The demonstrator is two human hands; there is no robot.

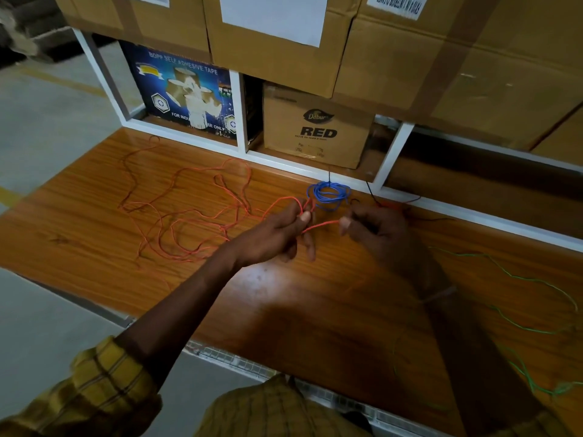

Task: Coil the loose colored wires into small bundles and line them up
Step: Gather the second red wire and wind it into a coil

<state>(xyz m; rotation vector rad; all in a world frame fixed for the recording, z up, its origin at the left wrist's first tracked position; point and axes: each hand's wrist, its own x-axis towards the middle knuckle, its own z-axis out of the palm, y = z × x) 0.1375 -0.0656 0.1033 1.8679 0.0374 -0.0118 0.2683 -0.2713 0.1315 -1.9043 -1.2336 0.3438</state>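
A long red wire [186,216] sprawls in loose loops over the left half of the wooden table [94,234]. My left hand [277,234] pinches a few turns of it near the fingertips. From there a short stretch of red wire runs to my right hand [375,228], which pinches its end. Just behind my hands a blue wire [328,193] lies coiled in a small bundle near the back edge. A loose green wire [533,282] trails along the right side of the table. A thin dark wire [394,201] lies behind my right hand.
A white shelf frame [239,111] stands along the table's back edge, holding a blue tape box [186,93] and a brown "RED" carton [315,127]. Large cardboard cartons [410,48] overhang above. Grey floor lies to the left.
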